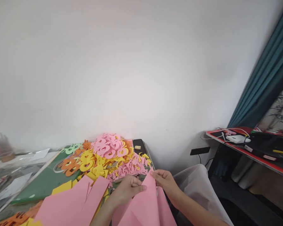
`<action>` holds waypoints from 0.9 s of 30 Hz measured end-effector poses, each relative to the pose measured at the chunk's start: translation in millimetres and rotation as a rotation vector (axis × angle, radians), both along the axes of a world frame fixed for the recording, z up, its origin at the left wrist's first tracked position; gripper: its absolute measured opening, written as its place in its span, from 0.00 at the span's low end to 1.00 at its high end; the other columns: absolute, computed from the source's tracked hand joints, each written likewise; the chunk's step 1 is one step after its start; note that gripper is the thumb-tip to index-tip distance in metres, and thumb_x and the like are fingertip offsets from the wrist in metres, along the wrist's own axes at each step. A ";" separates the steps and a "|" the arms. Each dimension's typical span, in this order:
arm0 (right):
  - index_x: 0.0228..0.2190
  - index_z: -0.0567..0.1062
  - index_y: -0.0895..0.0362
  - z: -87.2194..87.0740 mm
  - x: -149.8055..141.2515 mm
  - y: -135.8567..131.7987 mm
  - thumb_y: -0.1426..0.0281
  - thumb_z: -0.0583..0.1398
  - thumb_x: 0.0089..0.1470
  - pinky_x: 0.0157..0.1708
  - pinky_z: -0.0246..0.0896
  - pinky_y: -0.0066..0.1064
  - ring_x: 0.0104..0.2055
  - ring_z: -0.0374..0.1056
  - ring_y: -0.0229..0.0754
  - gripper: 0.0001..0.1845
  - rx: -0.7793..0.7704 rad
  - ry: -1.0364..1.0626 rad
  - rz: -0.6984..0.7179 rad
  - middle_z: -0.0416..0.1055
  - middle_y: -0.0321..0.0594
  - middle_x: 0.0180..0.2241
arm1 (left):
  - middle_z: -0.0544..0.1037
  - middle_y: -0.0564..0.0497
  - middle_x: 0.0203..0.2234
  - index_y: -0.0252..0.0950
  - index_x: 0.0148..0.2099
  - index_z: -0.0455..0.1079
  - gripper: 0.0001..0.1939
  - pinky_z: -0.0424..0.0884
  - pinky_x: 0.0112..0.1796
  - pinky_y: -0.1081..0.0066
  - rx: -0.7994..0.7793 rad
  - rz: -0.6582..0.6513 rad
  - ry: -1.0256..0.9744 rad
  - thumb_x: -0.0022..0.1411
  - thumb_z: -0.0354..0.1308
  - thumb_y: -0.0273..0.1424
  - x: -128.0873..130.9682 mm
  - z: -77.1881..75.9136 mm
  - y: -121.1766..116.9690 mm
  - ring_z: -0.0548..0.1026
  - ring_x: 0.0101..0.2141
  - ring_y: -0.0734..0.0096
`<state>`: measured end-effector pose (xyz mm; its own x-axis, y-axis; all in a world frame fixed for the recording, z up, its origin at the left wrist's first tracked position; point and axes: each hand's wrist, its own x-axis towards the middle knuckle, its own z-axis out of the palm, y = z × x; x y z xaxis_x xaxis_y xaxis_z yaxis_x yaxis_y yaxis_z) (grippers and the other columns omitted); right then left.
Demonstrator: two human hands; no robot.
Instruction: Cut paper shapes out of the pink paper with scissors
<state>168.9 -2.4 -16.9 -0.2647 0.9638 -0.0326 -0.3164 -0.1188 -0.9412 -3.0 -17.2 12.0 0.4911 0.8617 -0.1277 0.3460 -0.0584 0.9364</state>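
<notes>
Pink folded paper (141,205) is held at the bottom of the head view, in front of the table. It is pinched near its raised peak by the left hand (128,190), with the fingers curled closed against the paper, and by the right hand (165,183), with the fingers and thumb nearly closed on the top fold. Neither hand is spread open. A second pink paper sheet (70,201), with slits cut in it, lies just left of the hands, and a yellow paper piece (62,187) is seen beside it. Behind the hands, a heap of cut paper shapes is piled on a green board (41,182): pink cut-outs (108,146), yellow cut-outs (87,160), orange cut-outs (69,166) and a pale green cut-out (72,148). A black phone (142,145) with a small tan block (137,147) on it is placed at the far edge of the heap. A translucent white cloth (195,185) is seen right of the right hand. Further right, a shelf with a red-edged mat (226,133) carrying a white device (237,138) stands beside a teal curtain (261,72).
</notes>
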 end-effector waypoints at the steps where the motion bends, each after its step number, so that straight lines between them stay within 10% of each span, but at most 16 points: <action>1: 0.17 0.73 0.61 -0.2 0.3 -0.1 0.55 0.64 0.32 0.20 0.51 0.25 0.17 0.56 0.31 0.19 0.004 0.001 -0.005 0.64 0.33 0.14 | 0.47 0.63 0.10 0.38 0.16 0.48 0.24 0.39 0.18 0.73 0.000 0.003 0.000 0.48 0.53 0.47 0.5 0.2 -0.2 0.44 0.14 0.82; 27: 0.28 0.76 0.61 3.1 7.9 4.6 0.59 0.62 0.40 0.27 0.57 0.29 0.22 0.62 0.36 0.17 0.059 0.039 -0.018 0.72 0.40 0.21 | 0.46 0.62 0.10 0.38 0.15 0.45 0.25 0.38 0.19 0.72 -0.001 -0.041 0.014 0.49 0.52 0.47 2.0 -2.8 -1.9 0.43 0.15 0.82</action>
<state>176.8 2.2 -13.8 -0.2474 0.9683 0.0342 -0.3544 -0.0576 -0.9333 -1.0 -19.1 9.2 0.5245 0.8406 -0.1353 0.3564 -0.0724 0.9315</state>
